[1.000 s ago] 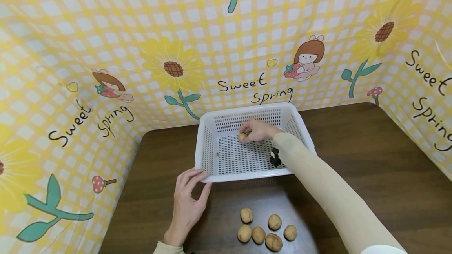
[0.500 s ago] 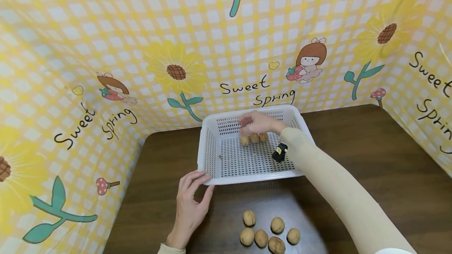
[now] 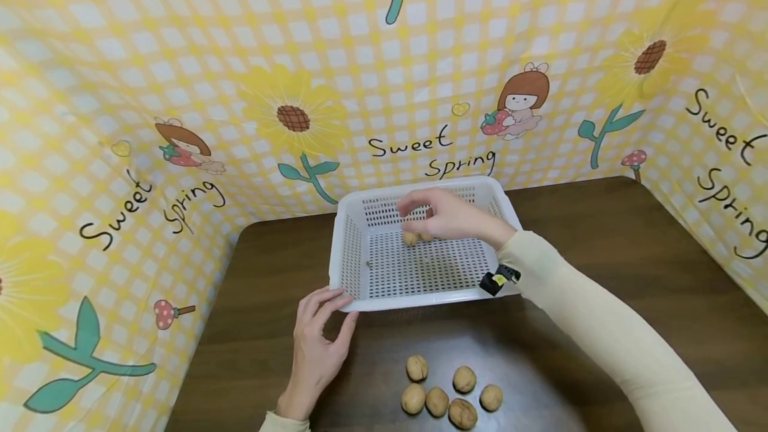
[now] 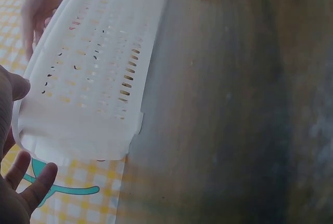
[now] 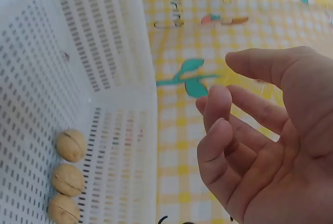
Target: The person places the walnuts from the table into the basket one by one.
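Observation:
My left hand (image 3: pixel 318 345) holds the near left corner of a white plastic basket (image 3: pixel 414 300), fingertips over the rim and thumb at the outside. Above the far part of the basket is my right hand (image 3: pixel 441 213), fingers loosely bent and holding nothing. Under it, several walnuts sit inside; the head view shows one walnut (image 3: pixel 410 239) beside the fingers, the others partly hidden. Through the right wrist view, three walnuts (image 5: pixel 67 179) line up along the basket wall, apart from the hand.
Several loose walnuts (image 3: pixel 437 402) lie on the dark wooden table (image 3: pixel 264 272) in front of the basket. A yellow checked cloth (image 3: pixel 372 85) with flowers and lettering hangs behind and at both sides. A small dark speck (image 3: pixel 369 264) is on the basket floor.
My right hand has let go of a walnut beside others at the basket's far side, then lifted and drawn back slightly. The left hand stays at the corner.

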Action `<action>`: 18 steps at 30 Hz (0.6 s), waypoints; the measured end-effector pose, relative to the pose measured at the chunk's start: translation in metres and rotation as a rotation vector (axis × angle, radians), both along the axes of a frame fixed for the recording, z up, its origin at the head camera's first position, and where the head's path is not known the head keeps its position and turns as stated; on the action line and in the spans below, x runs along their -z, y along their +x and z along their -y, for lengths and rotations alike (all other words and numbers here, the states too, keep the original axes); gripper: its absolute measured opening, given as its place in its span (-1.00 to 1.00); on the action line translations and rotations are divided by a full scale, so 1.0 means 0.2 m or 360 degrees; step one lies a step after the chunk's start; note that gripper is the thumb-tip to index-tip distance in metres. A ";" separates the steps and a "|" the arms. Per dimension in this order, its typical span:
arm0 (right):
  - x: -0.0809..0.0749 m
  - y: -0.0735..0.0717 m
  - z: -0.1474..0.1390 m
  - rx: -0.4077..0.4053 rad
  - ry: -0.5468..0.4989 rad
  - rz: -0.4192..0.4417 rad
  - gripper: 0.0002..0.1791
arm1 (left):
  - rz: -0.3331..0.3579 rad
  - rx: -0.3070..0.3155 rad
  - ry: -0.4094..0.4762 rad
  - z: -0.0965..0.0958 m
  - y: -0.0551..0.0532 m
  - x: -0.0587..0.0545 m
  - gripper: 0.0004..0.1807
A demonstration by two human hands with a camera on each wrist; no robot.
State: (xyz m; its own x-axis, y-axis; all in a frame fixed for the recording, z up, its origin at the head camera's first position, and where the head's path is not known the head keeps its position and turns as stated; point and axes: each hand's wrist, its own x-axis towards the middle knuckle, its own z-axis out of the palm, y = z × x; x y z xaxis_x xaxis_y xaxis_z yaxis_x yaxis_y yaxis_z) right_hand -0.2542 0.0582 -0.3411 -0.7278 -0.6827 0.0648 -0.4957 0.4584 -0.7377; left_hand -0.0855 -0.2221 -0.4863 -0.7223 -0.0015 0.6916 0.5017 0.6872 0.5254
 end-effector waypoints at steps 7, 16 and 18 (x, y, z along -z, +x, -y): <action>0.06 0.15 0.00 -0.0073 -0.0009 -0.0155 -0.57 | 0.0011 -0.0006 -0.0009 0.01 -0.01 -0.01 -0.70; 0.21 0.37 -0.09 -0.0076 -0.0136 -0.0390 -0.59 | 0.0017 0.0002 -0.0002 0.01 0.00 -0.01 -0.70; 0.26 0.42 -0.11 -0.0062 -0.0195 -0.0437 -0.65 | 0.0027 -0.0001 0.0001 0.01 0.00 -0.01 -0.70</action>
